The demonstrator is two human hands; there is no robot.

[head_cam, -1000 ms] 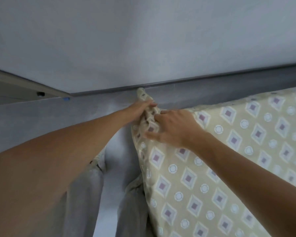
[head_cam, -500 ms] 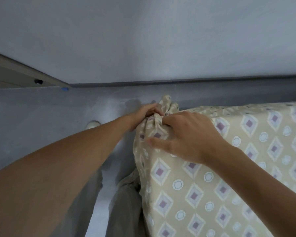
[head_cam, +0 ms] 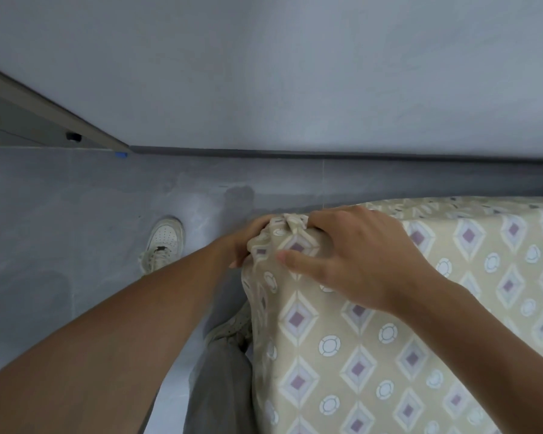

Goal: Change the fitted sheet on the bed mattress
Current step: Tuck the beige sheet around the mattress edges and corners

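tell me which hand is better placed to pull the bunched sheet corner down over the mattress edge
Probably the left hand: it grips the bunched corner of the sheet from the outer side, over the floor. The right hand lies spread on top, better placed for steadying.

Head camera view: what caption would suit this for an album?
Both hands, left hand and right hand, grip the bunched corner of a patterned fitted sheet beside a grey floor.

Two hands, left (head_cam: 243,242) and right (head_cam: 355,261), both at the corner of one patterned sheet (head_cam: 389,339). Two white shoes (head_cam: 163,242) left of the sheet, the nearer (head_cam: 232,327) half hidden.
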